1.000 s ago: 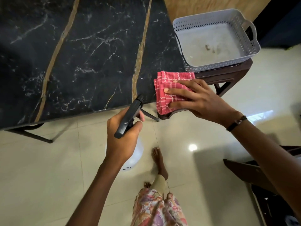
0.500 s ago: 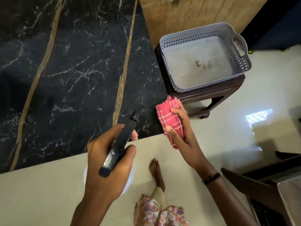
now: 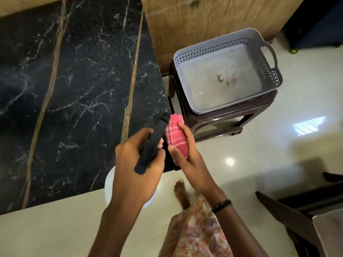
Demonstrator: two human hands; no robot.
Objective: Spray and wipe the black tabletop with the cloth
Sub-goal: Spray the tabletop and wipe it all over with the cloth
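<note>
The black marble tabletop (image 3: 78,93) with gold veins fills the left and centre of the head view. My left hand (image 3: 135,167) grips the black head of a spray bottle (image 3: 151,145), nozzle pointing up over the table's near right corner; the white bottle body (image 3: 109,184) shows below my wrist. My right hand (image 3: 187,160) holds a folded red checked cloth (image 3: 175,138) just right of the sprayer, above the table's right edge. The two hands are almost touching.
A grey perforated basket (image 3: 269,58) sits on a dark brown stool (image 3: 219,117) right of the table. Wooden panelling stands behind it. A dark chair (image 3: 297,216) is at the lower right. My bare foot (image 3: 181,193) rests on the cream tiled floor.
My right hand lifted the cloth off the stool and brought it in beside the sprayer. My left hand raised the spray bottle over the table corner.
</note>
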